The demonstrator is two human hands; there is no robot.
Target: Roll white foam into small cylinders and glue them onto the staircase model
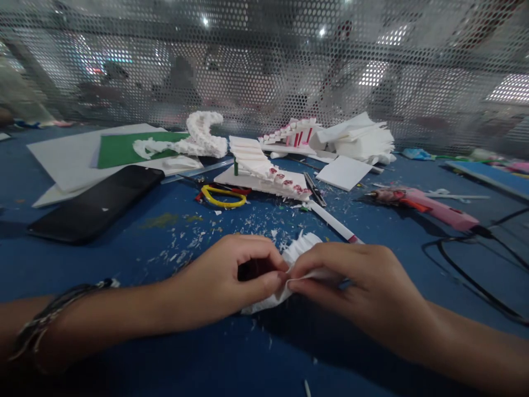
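**Hands and Objects by Count**

One left hand (212, 278), one right hand (366, 284); one crimped white piece (303, 246); one black phone (97, 204); one pink glue gun (440, 209); one green sheet (124, 151); two stepped white models (250, 155).

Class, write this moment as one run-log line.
left hand: pinches pleated white paper | right hand: pinches same paper | nearby: pink corded glue gun, flat black rectangular phone

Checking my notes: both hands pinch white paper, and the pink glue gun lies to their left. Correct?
Wrong side: the left hand and right hand do pinch white paper, but the head view shows the glue gun to their right, not left.
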